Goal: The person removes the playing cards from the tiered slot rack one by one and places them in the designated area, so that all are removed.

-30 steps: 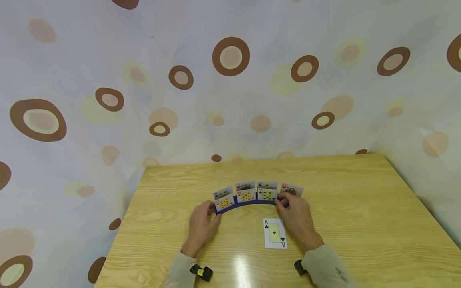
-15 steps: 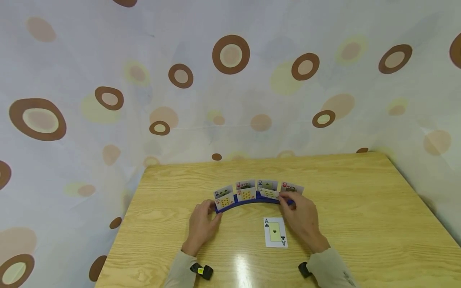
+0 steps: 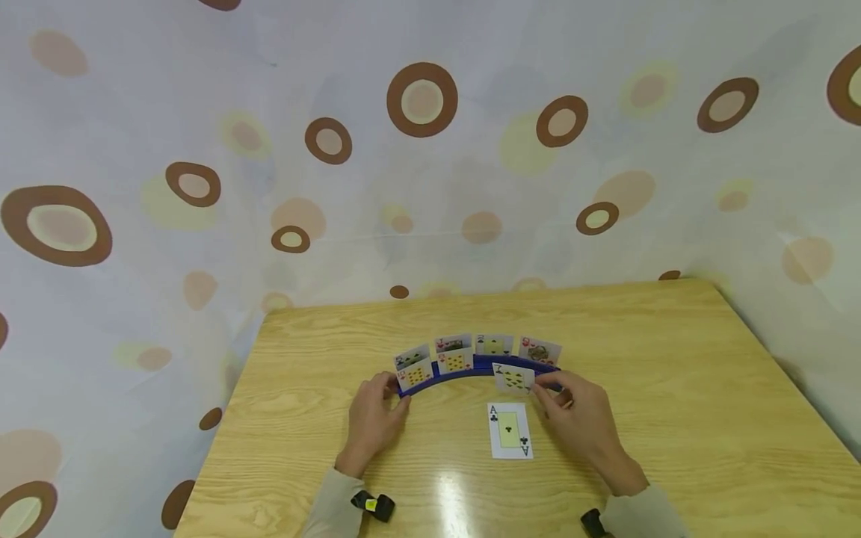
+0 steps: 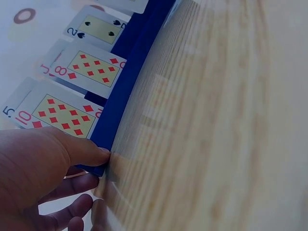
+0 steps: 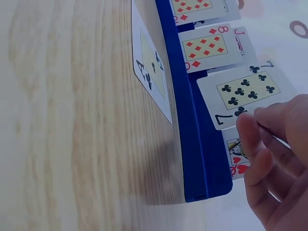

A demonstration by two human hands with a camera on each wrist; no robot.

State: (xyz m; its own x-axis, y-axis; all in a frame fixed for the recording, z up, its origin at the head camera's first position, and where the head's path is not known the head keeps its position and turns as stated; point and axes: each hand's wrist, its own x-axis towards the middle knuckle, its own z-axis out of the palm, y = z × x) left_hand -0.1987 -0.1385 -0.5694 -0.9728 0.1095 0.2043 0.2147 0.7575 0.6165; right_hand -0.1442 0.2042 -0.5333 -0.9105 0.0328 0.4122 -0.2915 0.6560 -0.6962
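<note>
A curved blue card holder stands on the wooden table with several playing cards upright in it. My left hand grips the holder's left end, thumb on its front by the ten of diamonds. My right hand pinches the seven of clubs by its corner, lifted out in front of the holder's right part. An ace of clubs lies face up on the table between my hands.
A spotted cloth backdrop hangs behind and around the table. In the holder stay the eight of diamonds, a two of spades and a queen of hearts. The table's right edge is near the cloth.
My right hand has pulled the seven of clubs out of the holder and drawn it toward me and to the right. The left hand stays on the holder's end.
</note>
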